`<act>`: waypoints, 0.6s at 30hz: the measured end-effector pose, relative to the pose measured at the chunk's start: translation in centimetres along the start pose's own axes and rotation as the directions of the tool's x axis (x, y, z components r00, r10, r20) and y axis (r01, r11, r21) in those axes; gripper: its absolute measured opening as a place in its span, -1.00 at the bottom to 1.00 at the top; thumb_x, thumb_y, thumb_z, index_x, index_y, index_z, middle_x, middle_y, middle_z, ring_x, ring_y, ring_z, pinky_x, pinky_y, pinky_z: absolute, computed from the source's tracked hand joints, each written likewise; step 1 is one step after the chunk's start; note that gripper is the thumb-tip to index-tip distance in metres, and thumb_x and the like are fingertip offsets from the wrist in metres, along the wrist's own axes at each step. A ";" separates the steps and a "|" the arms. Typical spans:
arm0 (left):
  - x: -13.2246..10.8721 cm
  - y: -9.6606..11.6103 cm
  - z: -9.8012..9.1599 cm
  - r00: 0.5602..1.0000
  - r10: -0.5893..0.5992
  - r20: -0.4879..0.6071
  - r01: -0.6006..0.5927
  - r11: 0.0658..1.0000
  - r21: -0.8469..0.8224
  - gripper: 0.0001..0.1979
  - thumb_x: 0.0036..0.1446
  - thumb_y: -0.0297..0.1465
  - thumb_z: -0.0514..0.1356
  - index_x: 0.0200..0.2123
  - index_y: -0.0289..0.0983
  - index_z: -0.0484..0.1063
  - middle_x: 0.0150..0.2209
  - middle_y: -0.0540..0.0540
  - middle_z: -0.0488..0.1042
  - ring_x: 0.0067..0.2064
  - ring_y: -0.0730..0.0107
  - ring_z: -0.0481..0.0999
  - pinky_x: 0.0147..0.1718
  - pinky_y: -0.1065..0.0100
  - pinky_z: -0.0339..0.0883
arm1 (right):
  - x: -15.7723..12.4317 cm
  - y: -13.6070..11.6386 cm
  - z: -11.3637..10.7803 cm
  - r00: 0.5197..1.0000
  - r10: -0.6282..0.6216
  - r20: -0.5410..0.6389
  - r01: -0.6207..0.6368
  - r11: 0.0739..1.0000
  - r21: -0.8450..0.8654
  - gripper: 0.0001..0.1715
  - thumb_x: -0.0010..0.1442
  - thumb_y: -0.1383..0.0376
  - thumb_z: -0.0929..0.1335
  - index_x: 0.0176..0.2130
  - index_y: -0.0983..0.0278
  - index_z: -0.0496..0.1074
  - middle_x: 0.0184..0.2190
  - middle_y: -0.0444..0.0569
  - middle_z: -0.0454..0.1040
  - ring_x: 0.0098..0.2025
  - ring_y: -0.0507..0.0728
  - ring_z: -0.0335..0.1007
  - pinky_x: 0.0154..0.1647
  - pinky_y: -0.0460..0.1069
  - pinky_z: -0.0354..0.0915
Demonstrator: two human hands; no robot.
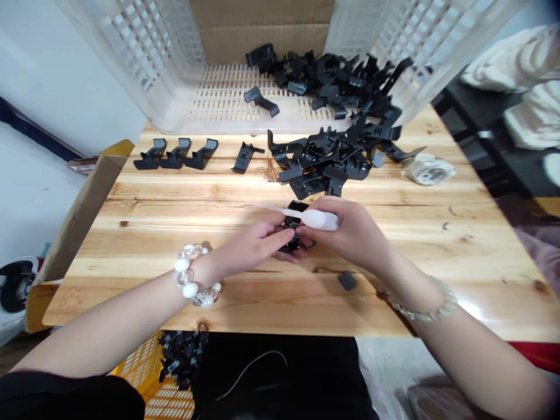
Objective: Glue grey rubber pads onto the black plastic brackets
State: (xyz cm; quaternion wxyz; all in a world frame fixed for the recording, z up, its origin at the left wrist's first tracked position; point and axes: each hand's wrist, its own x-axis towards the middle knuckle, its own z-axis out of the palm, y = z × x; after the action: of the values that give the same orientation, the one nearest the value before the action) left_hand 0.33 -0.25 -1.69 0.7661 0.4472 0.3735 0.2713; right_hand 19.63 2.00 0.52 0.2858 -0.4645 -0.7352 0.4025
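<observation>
My left hand (pixel 256 246) grips a black plastic clip (pixel 292 224) low over the pine table (pixel 219 201), its fingers around the clip's near side. My right hand (pixel 350 227) holds a white squeeze dropper bottle (pixel 317 219) just above that clip, with its thin nozzle pointing left past the clip. Part of the clip is hidden by both hands. A small black plastic piece (pixel 347 280) lies on the wood near my right hand. Just beyond my hands sits a heap of black clips (pixel 324 157).
Three black clips (pixel 177 154) stand in a row at the far left of the table, and another (pixel 247 157) lies apart from them. A white perforated crate (pixel 236 96) holds more clips. A clear bag (pixel 429 170) lies at the right. A yellow crate (pixel 175 379) sits below the table's near edge.
</observation>
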 end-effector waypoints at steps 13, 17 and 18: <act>-0.2 0.6 0.0 0.991 -0.118 0.060 0.120 0.993 -0.016 -0.80 0.30 -0.35 0.07 -0.12 -0.34 0.37 -0.18 -0.23 0.58 -0.37 0.34 0.63 -0.33 0.27 0.55 | 0.3 0.6 -0.4 0.971 0.231 -0.060 -0.205 0.938 0.280 -0.78 -0.08 0.19 0.52 -0.43 0.24 0.50 -0.41 -0.06 0.54 -0.42 0.11 0.39 -0.48 0.00 0.28; -0.2 0.4 -0.1 0.989 -0.131 0.076 0.132 0.991 -0.012 -0.81 0.31 -0.37 0.04 -0.13 -0.34 0.38 -0.20 -0.22 0.59 -0.37 0.33 0.63 -0.33 0.29 0.55 | 0.2 0.4 -0.2 0.967 0.249 -0.056 -0.228 0.941 0.250 -0.82 -0.09 0.24 0.52 -0.45 0.24 0.48 -0.50 -0.10 0.49 -0.49 0.07 0.33 -0.47 0.00 0.26; -0.2 0.4 -0.1 0.989 -0.131 0.075 0.132 0.991 -0.012 -0.81 0.32 -0.38 0.03 -0.13 -0.34 0.38 -0.20 -0.21 0.59 -0.37 0.34 0.63 -0.33 0.29 0.55 | 0.2 0.4 -0.2 0.967 0.248 -0.056 -0.227 0.943 0.243 -0.82 -0.09 0.25 0.51 -0.45 0.24 0.48 -0.51 -0.11 0.48 -0.49 0.07 0.32 -0.47 0.00 0.26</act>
State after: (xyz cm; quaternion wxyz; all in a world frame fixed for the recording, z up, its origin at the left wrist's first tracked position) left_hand 0.11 -0.12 -1.28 0.7993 0.4249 0.3713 0.2067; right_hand 19.91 2.32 0.30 0.3193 -0.5296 -0.6081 0.4977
